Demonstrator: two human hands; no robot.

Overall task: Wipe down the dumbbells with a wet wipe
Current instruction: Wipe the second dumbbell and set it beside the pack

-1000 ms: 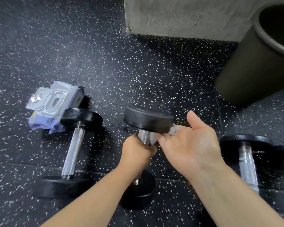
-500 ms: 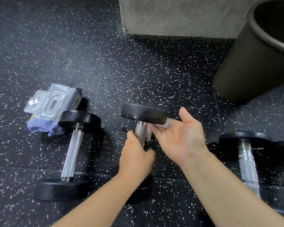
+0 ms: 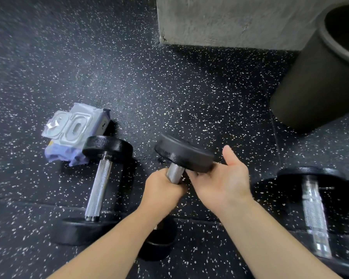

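Centrally, left hand [image 3: 163, 191] gripping dumbbell [image 3: 184, 156] handle, right hand [image 3: 224, 182] fingers curled under head (thumb free).

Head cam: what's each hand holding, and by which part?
Left hand grips the raised dumbbell by its chrome handle, just under the upper head. Right hand fingers curl under that head's rim. No wipe is visible.

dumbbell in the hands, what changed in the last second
The held dumbbell has tipped further, its top head now slanting down toward the right hand, whose fingers have slid under it; the wipe seen earlier is now hidden. The left hand keeps gripping the handle. The left dumbbell, right dumbbell, wipe pack and bin have not moved.
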